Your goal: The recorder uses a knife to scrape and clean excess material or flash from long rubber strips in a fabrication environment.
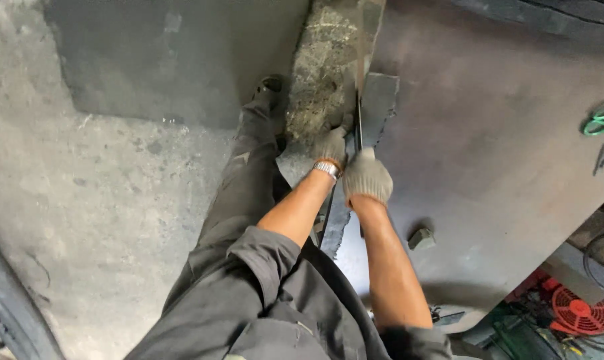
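On the left lies the stained concrete floor [95,200]; past it the gloved left hand [330,145] presses closed on a dark ragged-edged slab [375,107] at the edge of the broad steel tabletop [488,167]. The gloved right hand [366,177] is clenched around a thin upright metal blade [358,123] just beside it. The slab looks stiff, heavy and sharp-edged, best gripped on its flat faces; a small metal block [421,238] and green scissors [602,119] lie farther right.

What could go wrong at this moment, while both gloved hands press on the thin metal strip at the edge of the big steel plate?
1. The left hand and right hand sit close together on the thin strip; a slip might drag the knit gloves along a sharp edge.
2. The small metal block lies loose on the steel plate and could be knocked off.
3. The person's foot stands beside the plate edge, where falling pieces may land.
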